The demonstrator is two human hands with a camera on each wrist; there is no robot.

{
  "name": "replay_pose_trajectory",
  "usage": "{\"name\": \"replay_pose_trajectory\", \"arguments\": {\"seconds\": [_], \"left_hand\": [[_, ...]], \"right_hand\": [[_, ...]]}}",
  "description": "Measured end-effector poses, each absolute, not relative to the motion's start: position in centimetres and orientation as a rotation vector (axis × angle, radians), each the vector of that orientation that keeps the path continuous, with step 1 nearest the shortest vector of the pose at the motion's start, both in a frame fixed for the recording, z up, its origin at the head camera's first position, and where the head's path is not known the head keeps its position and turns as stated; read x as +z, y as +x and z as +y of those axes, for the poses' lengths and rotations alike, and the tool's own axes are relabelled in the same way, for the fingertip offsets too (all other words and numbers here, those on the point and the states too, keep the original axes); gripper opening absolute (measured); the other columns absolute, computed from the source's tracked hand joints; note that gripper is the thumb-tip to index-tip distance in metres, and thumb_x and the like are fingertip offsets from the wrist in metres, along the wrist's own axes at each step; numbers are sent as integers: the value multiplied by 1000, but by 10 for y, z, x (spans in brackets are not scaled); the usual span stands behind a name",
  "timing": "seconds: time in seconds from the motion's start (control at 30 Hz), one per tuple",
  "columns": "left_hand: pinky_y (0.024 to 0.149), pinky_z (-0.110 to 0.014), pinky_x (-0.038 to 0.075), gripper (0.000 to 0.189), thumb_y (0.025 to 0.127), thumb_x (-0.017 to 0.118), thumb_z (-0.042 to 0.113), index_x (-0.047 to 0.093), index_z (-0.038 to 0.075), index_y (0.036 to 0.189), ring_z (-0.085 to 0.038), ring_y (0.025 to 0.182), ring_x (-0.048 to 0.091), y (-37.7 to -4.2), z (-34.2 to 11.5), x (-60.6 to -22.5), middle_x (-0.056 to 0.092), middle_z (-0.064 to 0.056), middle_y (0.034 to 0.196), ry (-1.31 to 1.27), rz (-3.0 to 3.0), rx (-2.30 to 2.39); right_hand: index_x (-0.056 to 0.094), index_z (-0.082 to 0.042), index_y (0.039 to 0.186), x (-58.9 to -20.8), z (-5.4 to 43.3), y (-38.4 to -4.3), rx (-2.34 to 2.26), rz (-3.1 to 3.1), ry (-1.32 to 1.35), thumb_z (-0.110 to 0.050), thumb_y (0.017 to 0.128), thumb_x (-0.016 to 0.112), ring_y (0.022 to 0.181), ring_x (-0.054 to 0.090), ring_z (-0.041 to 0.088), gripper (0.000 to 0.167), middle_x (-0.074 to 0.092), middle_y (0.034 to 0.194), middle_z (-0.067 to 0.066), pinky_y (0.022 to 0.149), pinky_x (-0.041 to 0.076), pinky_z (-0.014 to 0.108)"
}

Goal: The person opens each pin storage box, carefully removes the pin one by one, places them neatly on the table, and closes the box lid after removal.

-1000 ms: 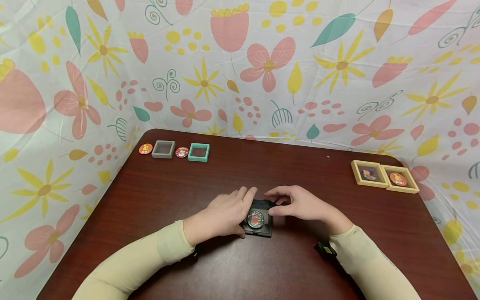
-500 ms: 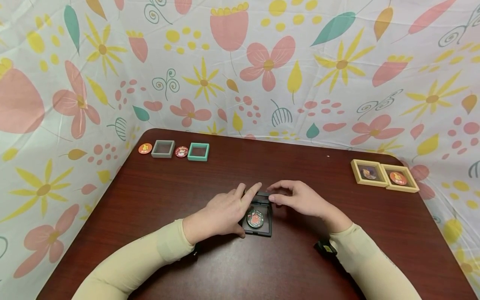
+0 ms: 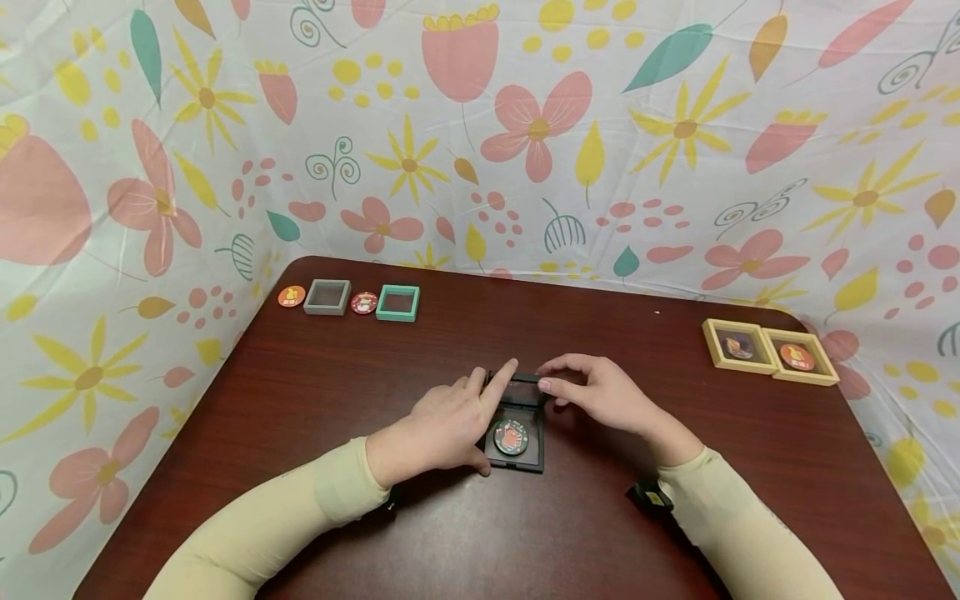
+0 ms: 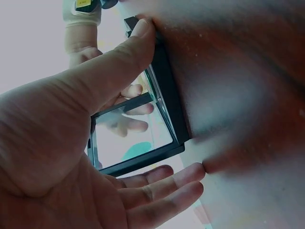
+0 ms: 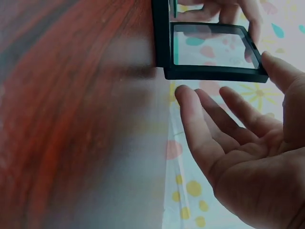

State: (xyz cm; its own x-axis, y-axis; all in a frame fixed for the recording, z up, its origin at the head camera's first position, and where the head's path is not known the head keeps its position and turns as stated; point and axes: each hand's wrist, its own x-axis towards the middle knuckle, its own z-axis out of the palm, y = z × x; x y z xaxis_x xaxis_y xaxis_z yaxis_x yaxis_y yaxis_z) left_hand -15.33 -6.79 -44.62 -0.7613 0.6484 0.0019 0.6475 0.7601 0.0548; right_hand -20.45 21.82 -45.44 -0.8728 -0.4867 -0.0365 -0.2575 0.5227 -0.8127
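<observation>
Lid (image 3: 523, 392) stands higher than before — my right hand (image 3: 600, 393), loosely spread, thumbs its edge; my left hand (image 3: 444, 427), spread wide, seemingly steadies the case (image 3: 534, 458) well inside the bench's (image 3: 322, 375) far edge.

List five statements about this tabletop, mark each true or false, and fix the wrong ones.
1. The black case is open, with a round badge in its base. True.
2. The thumb of the right hand touches the raised lid. True.
3. Both yellow frames are empty. False: each holds a round badge.
4. The gray frame lies between the orange badge and the red badge. True.
5. The red badge is inside the teal frame. False: it lies on the table beside that frame.
</observation>
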Motion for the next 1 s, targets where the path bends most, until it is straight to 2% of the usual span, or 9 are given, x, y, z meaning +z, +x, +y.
{"name": "replay_pose_trajectory", "arguments": {"seconds": [0.13, 0.33, 0.47, 0.6, 0.7, 0.77, 0.87, 0.93, 1.0], "left_hand": [[59, -29, 53, 162, 64, 104, 68, 6, 9, 179, -22, 91, 64, -154, -68, -447, 59, -13, 120, 1050, 2919, 91], [62, -31, 55, 164, 64, 104, 67, 2, 11, 179, -24, 95, 65, -155, -67, -446, 61, -14, 124, 1019, 2897, 116], [63, -32, 56, 165, 64, 103, 68, 0, 12, 179, -25, 98, 66, -154, -67, -447, 63, -15, 126, 1025, 2891, 110], [62, -31, 55, 165, 64, 103, 69, -1, 12, 179, -23, 98, 65, -154, -67, -447, 64, -13, 122, 1032, 2897, 99], [60, -30, 54, 165, 64, 103, 69, 0, 10, 179, -22, 95, 64, -154, -67, -447, 65, -11, 115, 1037, 2912, 86], [59, -29, 52, 165, 63, 103, 68, 1, 9, 179, -21, 92, 64, -153, -68, -447, 66, -10, 112, 1041, 2923, 79], [58, -29, 51, 165, 63, 104, 67, 2, 8, 179, -21, 89, 63, -151, -68, -447, 66, -9, 107, 1043, 2934, 77], [57, -28, 51, 166, 63, 104, 67, 2, 8, 179, -20, 88, 63, -151, -68, -447, 65, -8, 106, 1043, 2940, 73], [57, -29, 50, 166, 62, 105, 67, 2, 8, 179, -20, 88, 63, -150, -67, -446, 65, -8, 107, 1041, 2943, 73]], "right_hand": [[76, -12, 137, -454, 215, -202, -1310, 2554, -655, -37, 107, 78, 86, 80, 29, 39, 82, 106, 2, 77, 59, 33], [72, -15, 146, -450, 218, -194, -1282, 2640, -907, -27, 104, 83, 107, 78, 23, 46, 77, 133, 5, 89, 64, 48], [64, -20, 155, -448, 225, -186, -1143, 2710, -1070, -27, 97, 91, 111, 77, 23, 65, 71, 145, 4, 87, 64, 48], [51, -18, 164, -449, 227, -177, -924, 2779, -1163, -39, 89, 97, 126, 70, 23, 90, 62, 155, 1, 96, 61, 49], [40, -17, 170, -449, 223, -170, -814, 2776, -1157, -48, 87, 97, 135, 65, 23, 106, 56, 160, 3, 106, 57, 51], [31, -17, 174, -449, 220, -165, -789, 2755, -1124, -49, 85, 98, 130, 68, 23, 115, 54, 162, 7, 105, 57, 51], [22, -15, 176, -449, 216, -159, -771, 2728, -1101, -47, 83, 100, 116, 73, 22, 126, 57, 157, 12, 99, 59, 48], [18, -13, 176, -449, 214, -157, -767, 2712, -1094, -44, 81, 102, 106, 75, 21, 130, 64, 142, 13, 93, 61, 45], [16, -12, 175, -451, 213, -155, -756, 2699, -1092, -41, 80, 103, 104, 74, 20, 132, 68, 129, 12, 91, 61, 43]]}}
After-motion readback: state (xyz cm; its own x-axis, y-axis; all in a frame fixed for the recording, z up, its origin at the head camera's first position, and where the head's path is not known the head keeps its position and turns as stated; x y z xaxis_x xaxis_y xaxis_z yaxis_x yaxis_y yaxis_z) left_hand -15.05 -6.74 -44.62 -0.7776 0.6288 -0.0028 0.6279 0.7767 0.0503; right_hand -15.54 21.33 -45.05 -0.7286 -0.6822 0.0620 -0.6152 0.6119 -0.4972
